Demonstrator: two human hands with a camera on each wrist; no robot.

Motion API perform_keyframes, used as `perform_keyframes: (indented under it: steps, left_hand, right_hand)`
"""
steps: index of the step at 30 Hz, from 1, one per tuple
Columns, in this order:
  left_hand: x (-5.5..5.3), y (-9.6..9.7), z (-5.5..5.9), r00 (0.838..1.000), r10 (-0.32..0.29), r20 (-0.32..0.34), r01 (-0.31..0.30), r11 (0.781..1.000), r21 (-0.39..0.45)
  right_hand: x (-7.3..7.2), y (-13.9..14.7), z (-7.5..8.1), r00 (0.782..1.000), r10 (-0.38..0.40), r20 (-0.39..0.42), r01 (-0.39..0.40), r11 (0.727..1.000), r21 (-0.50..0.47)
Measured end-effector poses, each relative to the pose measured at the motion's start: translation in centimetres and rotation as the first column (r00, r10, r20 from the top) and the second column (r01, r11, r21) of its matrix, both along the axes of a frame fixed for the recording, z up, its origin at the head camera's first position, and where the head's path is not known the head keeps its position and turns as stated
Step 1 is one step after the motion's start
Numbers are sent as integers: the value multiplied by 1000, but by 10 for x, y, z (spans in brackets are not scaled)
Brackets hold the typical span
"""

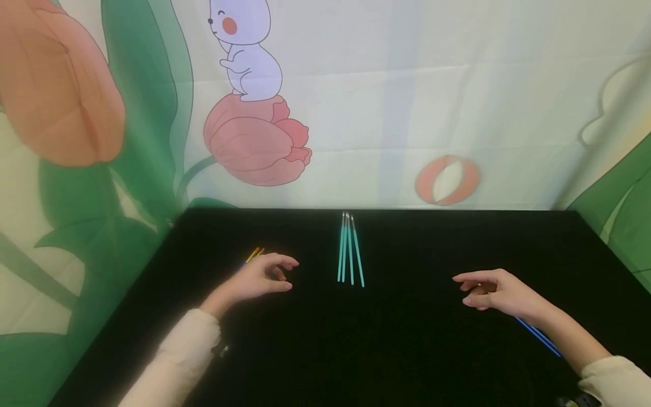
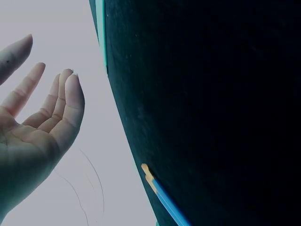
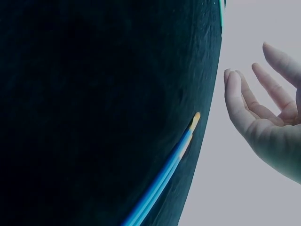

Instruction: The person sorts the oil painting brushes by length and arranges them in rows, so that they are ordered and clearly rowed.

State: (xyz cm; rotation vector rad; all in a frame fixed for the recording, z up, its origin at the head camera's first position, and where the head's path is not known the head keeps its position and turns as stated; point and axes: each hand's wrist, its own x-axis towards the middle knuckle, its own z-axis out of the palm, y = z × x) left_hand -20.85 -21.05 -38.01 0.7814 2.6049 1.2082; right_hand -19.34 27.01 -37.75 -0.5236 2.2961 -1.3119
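Note:
In the head view my left hand (image 1: 264,276) hovers over the left part of the black table, fingers loosely bent and holding nothing. It partly covers slim blue sticks with golden ends (image 1: 253,255), whose tan ends and blue shafts (image 2: 165,197) show in the left wrist view. My right hand (image 1: 495,291) is likewise raised on the right, its relaxed fingers pointing inward. Below its wrist lie more blue sticks (image 1: 539,336), tan-ended (image 3: 162,180) in the right wrist view. Between the hands, several turquoise paintbrushes (image 1: 350,254) lie side by side, bristles towards the back.
The black table (image 1: 386,350) ends at the back against a pale printed curtain (image 1: 346,113) with tulips and a white cartoon animal. A dark object (image 1: 580,400) shows by the right sleeve at the bottom edge.

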Motion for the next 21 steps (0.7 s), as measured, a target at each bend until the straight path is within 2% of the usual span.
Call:
perform_keyframes:
  steps: [13, 21]
  left_hand:
    - [5, -23, -1, 997, 62, 39, -60, 997, -40]
    - [11, -40, 6, 991, 105, 85, -99, 992, -72]
  right_hand:
    - [10, 26, -3, 998, -61, 5, 60, 997, 56]
    - [14, 41, -7, 998, -65, 19, 64, 996, 57]
